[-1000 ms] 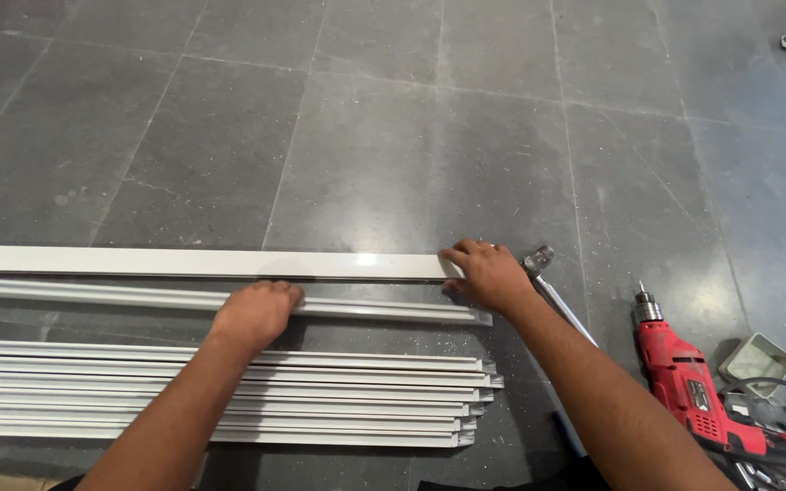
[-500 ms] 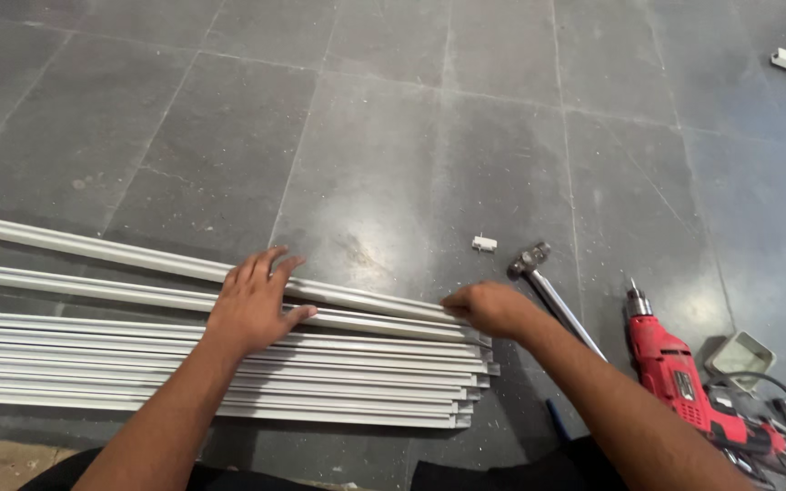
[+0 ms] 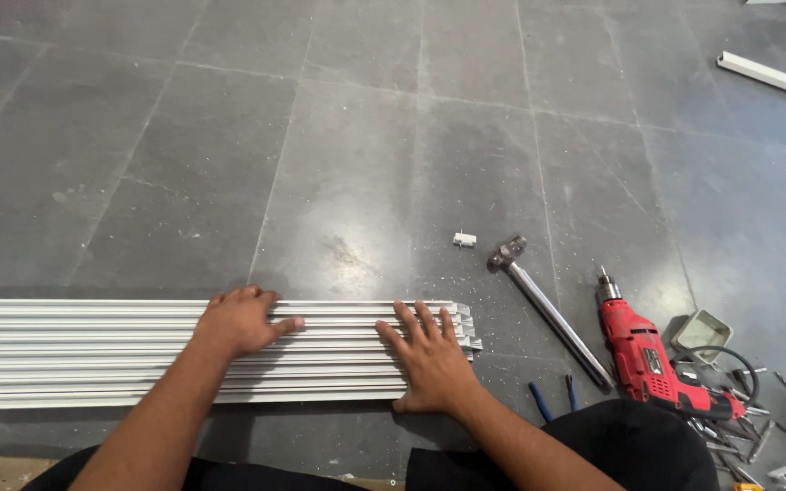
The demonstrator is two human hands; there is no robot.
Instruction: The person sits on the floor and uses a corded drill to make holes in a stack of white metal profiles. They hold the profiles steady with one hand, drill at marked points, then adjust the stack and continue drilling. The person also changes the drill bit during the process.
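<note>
Red drill (image 3: pixel 648 359), hammer (image 3: pixel 548 309), blue-handled pliers (image 3: pixel 552 398) — all on grey tiles (image 3: pixel 229 136).

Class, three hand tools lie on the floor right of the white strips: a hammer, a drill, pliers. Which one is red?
The drill: its body is red. The hammer beside it is bare grey metal, and the pliers have blue handles.
</note>
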